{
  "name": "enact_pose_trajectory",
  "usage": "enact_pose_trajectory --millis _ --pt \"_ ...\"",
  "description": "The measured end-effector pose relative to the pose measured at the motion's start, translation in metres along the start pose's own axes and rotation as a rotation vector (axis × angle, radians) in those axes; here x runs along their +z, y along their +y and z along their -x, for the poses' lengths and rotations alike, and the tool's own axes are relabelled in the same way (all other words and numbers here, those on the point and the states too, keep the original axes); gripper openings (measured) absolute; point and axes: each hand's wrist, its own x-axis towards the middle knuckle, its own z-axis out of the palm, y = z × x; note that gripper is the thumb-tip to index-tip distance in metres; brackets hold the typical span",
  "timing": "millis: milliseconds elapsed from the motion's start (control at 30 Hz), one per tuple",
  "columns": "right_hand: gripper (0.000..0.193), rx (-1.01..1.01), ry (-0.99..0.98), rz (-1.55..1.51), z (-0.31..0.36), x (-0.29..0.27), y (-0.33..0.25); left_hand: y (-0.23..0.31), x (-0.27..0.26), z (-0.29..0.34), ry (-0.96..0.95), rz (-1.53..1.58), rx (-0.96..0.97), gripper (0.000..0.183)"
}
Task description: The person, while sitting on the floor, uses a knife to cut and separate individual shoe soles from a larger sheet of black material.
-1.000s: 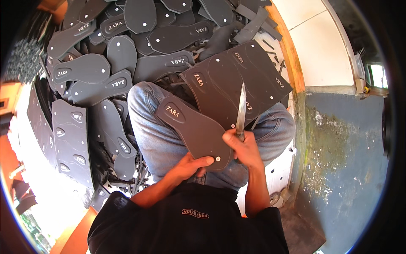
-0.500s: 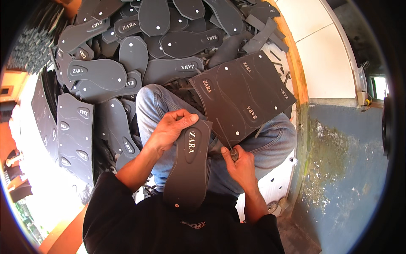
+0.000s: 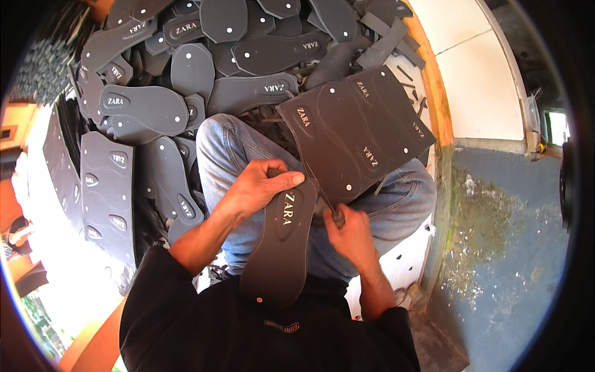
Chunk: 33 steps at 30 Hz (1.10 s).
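My left hand grips the upper end of a dark grey sandal sole, thumb on top. The sole has a raised oval with pale lettering and a white dot near its lower end, which rests against my shirt. My right hand is closed around the handle of a thin-bladed knife. Its blade lies close to the sole's upper right edge; whether it touches is hard to see. Just beyond, a dark sheet with several sole outlines lies over my right thigh.
Many cut soles lie heaped in front of my knees. More uncut sheets lean at the left, beside stacked dark pieces. Narrow offcuts lie at the far right of the heap, by a wooden strip and a blue wall.
The sole's squared upper right corner now looks rounded. My left thumb has shifted slightly right along with the sole's upper end, and the knife has drawn back toward me, its blade less exposed.
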Motion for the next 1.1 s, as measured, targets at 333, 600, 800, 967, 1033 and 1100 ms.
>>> enact_pose_trajectory --millis 333,600,800,967,1033,1100 --pt "0.027 0.159 0.288 -0.331 -0.035 -0.022 0.025 -0.012 -0.061 -0.015 0.591 0.283 0.44 0.024" --pt "0.036 0.256 0.322 -0.331 0.009 -0.022 0.03 -0.011 0.029 -0.021 -0.005 0.884 0.186 0.022" --pt "0.036 0.248 0.324 -0.271 0.031 -0.015 0.038 -0.037 0.077 -0.02 -0.08 1.165 0.11 0.014" --pt "0.034 0.239 0.303 -0.209 0.042 -0.014 0.04 -0.043 0.097 -0.015 -0.106 0.945 0.143 0.011" --pt "0.033 0.258 0.293 -0.146 0.042 -0.015 0.034 -0.045 0.1 -0.014 -0.11 0.93 0.141 0.012" --pt "0.032 0.268 0.281 -0.074 0.04 -0.02 0.032 -0.045 0.102 -0.013 -0.108 0.919 0.109 0.013"
